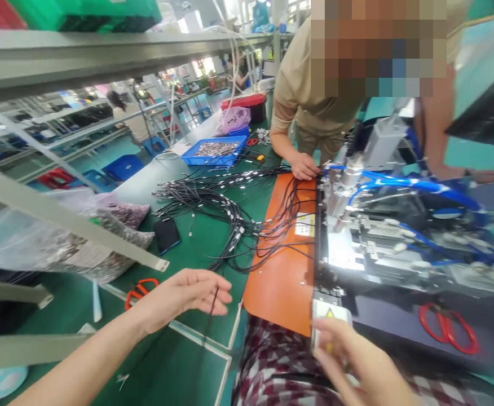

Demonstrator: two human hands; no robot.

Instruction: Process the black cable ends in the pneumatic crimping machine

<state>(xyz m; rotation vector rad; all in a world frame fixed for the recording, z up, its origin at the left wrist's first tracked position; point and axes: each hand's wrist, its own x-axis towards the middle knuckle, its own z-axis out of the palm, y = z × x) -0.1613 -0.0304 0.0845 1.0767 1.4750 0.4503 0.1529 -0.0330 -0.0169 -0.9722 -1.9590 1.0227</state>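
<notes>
My left hand (198, 290) is over the green table, its fingers loosely curled. A thin black cable (211, 310) runs across those fingers and hangs down below them, smeared in its lower part. On the right, my right hand (352, 358) is blurred, thumb and forefinger apart, close to a white box (330, 311) with a yellow warning triangle. Nothing shows in its grasp. Beyond my hands, a bundle of black cables (230, 225) with white tips curves over the table and onto an orange board (281, 282) in front of the machine (348, 225).
A co-worker's hand (304, 166) touches cables at the machine's far end. Orange-handled scissors (139, 292) lie by my left forearm, red-handled scissors (448, 327) at right. A phone (166, 235), a bag of small parts (103, 248) and a blue tray (194, 159) are farther off. Metal shelf bars reach in from the left.
</notes>
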